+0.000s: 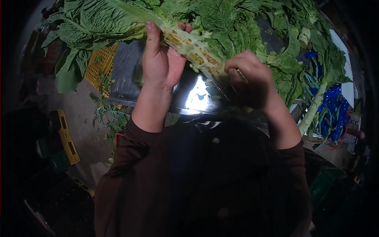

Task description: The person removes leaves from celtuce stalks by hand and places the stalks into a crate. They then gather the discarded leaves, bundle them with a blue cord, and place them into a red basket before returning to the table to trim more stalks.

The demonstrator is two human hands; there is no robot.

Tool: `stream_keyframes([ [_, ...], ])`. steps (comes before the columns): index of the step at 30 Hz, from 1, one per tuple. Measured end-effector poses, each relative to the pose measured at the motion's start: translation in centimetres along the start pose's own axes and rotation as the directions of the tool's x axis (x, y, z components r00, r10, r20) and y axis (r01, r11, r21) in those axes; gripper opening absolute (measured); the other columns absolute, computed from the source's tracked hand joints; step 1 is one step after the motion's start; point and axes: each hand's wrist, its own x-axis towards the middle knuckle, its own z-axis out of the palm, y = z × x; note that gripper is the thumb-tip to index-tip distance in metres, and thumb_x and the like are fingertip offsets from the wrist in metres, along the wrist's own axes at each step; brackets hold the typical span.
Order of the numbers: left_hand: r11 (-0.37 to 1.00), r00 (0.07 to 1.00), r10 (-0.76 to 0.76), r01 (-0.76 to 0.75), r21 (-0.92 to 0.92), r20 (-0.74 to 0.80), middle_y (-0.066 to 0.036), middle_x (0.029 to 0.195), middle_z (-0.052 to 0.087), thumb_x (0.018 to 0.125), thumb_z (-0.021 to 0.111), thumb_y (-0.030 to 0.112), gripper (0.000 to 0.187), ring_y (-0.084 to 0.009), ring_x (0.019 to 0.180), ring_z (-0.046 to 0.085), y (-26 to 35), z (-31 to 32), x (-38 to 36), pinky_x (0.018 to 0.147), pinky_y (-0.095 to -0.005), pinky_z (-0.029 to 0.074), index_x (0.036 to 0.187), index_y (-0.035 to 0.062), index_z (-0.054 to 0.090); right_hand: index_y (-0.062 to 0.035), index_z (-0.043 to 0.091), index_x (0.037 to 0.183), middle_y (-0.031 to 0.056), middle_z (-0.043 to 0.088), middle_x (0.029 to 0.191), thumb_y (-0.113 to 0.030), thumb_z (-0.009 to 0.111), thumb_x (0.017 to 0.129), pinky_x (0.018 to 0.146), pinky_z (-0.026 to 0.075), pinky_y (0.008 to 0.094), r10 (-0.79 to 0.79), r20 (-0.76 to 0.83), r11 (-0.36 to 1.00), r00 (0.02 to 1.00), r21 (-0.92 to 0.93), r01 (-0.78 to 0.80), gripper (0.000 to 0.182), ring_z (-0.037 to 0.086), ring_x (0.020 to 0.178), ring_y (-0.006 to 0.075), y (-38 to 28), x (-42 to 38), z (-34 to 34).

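Note:
A thick pale stem (197, 54) with brown and yellow spots slants across the upper middle, large green leaves (94, 23) spreading from its upper left end. Around its upper part is my left hand (162, 59), palm up, thumb on the near side and fingertips showing beyond it. My right hand (250, 77) is closed at the stem's lower right end, its fingers curled and partly in shadow. Whether it also holds a small tool is too dark to tell. Beneath the stem lies a shiny dark metal table (126, 75).
Leafy green stalks (237, 27) cover the table's far side. A long pale stalk (314, 110) hangs at the right beside blue material (333, 110) and green ties. A yellow crate (100, 65) stands left of the table, and a yellow pallet edge (68, 138) lies lower left.

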Motion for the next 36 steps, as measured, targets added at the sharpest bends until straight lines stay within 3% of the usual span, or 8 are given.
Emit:
stream_keyframes([
  [5,0.997,0.996,0.059,-0.062,-0.05,-0.074,-0.014,0.107,0.058,0.091,0.051,0.046,0.051,-0.0287,0.111,0.05,1.1,-1.3,0.5,0.102,-0.0415,0.037,0.113,-0.0004,0.052,-0.0097,0.046,0.129,0.0128,0.057,0.114,-0.015,0.067,0.082,0.084,0.048,0.0331,0.581,0.225,0.754,0.782,0.213,-0.621,0.051,0.057,0.102,0.0223,-0.8,-1.6,-1.5],
  [9,0.99,0.996,0.043,-0.053,-0.129,-0.084,-0.015,0.106,0.058,0.091,0.054,0.043,0.05,-0.0307,0.111,0.049,1.5,-2.5,1.0,0.102,-0.0434,0.037,0.112,-0.0019,0.052,-0.0079,0.035,0.137,0.0122,0.053,0.121,-0.015,0.068,0.082,0.091,0.044,0.0322,0.582,0.45,0.709,0.677,0.127,-0.694,0.064,0.051,0.112,0.0204,-0.4,-3.6,-2.0],
  [11,0.992,0.982,-0.015,-0.008,-0.122,-0.187,-0.015,0.104,0.056,0.09,0.054,0.045,0.05,-0.0309,0.106,0.051,1.5,-2.3,1.3,0.098,-0.0446,0.039,0.117,0.0028,0.047,-0.0056,0.031,0.139,0.0118,0.053,0.12,-0.011,0.068,0.081,0.082,0.048,0.0303,0.64,0.551,0.439,0.536,0.311,-0.843,0.07,0.058,0.1,0.0189,-0.5,-4.1,-1.7],
  [21,0.923,0.961,-0.271,0.274,-0.272,0.05,-0.02,0.109,0.056,0.093,0.047,0.04,0.052,-0.0335,0.109,0.051,-1.6,-4.8,2.5,0.108,-0.0452,0.031,0.119,-0.0043,0.045,-0.0026,0.037,0.134,0.0059,0.062,0.093,-0.018,0.07,0.078,0.057,0.049,0.0252,0.623,0.75,0.003,0.225,0.285,-0.959,0.067,0.061,0.068,0.0134,-0.5,-8.2,-0.1],
  [26,0.823,0.881,-0.449,0.473,0.313,-0.149,-0.017,0.129,0.049,0.096,0.042,0.043,0.057,-0.0267,0.12,0.047,-2.7,-3.0,2.6,0.102,-0.0413,0.034,0.135,0.002,0.036,-0.0045,0.039,0.134,0.0052,0.06,0.1,-0.019,0.071,0.077,0.067,0.049,0.0271,0.712,0.621,-0.1,0.327,0.552,-0.828,0.067,0.058,0.081,0.0131,-0.4,-12.3,-0.9],
  [30,0.136,0.984,-0.177,0.053,0.989,-0.029,-0.021,0.137,0.04,0.093,0.051,0.036,0.06,-0.032,0.128,0.038,-4.3,-4.4,1.6,0.106,-0.0385,0.029,0.137,-0.0008,0.034,-0.004,0.043,0.131,0.0059,0.06,0.099,-0.019,0.07,0.078,0.068,0.049,0.0271,0.756,0.548,-0.064,0.359,0.607,-0.792,0.061,0.057,0.082,0.0124,0.5,-13.9,-3.2],
  [32,-0.349,0.976,-0.195,-0.161,0.923,0.096,-0.026,0.141,0.031,0.086,0.059,0.035,0.07,-0.0405,0.132,0.029,-5.4,-5.0,0.8,0.108,-0.0426,0.025,0.138,-0.0027,0.031,-0.0036,0.043,0.13,0.0065,0.06,0.098,-0.018,0.069,0.079,0.067,0.049,0.0268,0.774,0.539,-0.119,0.332,0.64,-0.759,0.059,0.058,0.079,0.0126,0.3,-13.0,-4.9],
  [36,-0.549,0.968,-0.233,-0.213,0.808,0.097,-0.024,0.146,0.024,0.082,0.063,0.036,0.081,-0.0399,0.136,0.021,-8.5,-7.9,-1.0,0.109,-0.0475,0.019,0.141,-0.0018,0.024,-0.0025,0.045,0.123,0.0075,0.06,0.089,-0.018,0.063,0.084,0.052,0.046,0.024,0.855,0.322,-0.101,0.406,0.872,-0.478,0.046,0.057,0.063,0.0125,1.1,-10.3,-9.0],
])
